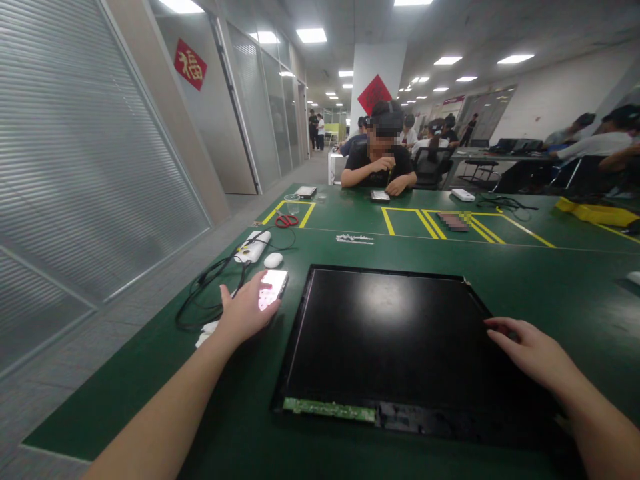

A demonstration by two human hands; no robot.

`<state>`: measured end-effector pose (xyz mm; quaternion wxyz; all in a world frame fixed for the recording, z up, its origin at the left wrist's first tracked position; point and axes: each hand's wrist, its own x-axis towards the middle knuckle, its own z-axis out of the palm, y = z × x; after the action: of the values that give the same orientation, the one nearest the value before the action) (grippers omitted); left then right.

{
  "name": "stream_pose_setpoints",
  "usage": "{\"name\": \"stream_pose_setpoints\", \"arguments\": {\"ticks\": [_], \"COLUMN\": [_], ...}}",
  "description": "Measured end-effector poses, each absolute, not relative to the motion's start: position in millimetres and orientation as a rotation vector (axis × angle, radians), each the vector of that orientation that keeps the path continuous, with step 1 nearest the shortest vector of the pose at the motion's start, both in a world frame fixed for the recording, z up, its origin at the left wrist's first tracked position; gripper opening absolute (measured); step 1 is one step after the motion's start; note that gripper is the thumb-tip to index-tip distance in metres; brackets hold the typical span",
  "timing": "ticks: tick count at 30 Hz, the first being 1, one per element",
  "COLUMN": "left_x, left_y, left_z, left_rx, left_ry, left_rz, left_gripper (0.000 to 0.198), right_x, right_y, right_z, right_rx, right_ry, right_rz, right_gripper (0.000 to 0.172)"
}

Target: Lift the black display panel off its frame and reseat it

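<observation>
A large black LCD screen panel [395, 340] lies flat in front of me, with a green circuit board strip [330, 409] along its near edge. My right hand [525, 347] is at the panel's right edge, thumb and index finger curled together against it; its other fingers are partly hidden. On the left, my left hand [250, 303] lies over a phone [273, 288] whose screen is lit, fingers spread and touching it. Just beyond the phone sits a white rounded object [273, 260], with a white power strip [253, 247] behind it.
Black cables [200, 293] trail beside my left hand. Farther off on the green table [505, 273] are red-handled scissors [287, 220], a clear cup [293, 204], small white strips [354, 239] and yellow tape markings [435, 225]. Across it, a person [375, 163] works over a small device [380, 196].
</observation>
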<state>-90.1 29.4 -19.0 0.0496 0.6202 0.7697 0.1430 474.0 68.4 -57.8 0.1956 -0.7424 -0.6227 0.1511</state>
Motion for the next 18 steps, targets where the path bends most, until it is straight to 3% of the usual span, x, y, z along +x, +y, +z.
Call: {"name": "stream_pose_setpoints", "arguments": {"ticks": [8, 18], "left_x": [-90.4, -98.4], "left_y": [27.9, 21.7], "left_z": [-19.1, -13.8], "left_rx": [1.847, 1.789], "left_ry": [2.303, 2.402], "left_rz": [0.508, 0.609], "left_gripper": [0.069, 0.079], "right_x": [470.6, 468.2], "right_y": [66.8, 64.6], "right_z": [-54.2, -50.6], "right_rx": [-2.084, -2.124], "right_ry": [-1.746, -1.752], "right_rz": [0.417, 0.463], "right_gripper": [0.052, 0.053]}}
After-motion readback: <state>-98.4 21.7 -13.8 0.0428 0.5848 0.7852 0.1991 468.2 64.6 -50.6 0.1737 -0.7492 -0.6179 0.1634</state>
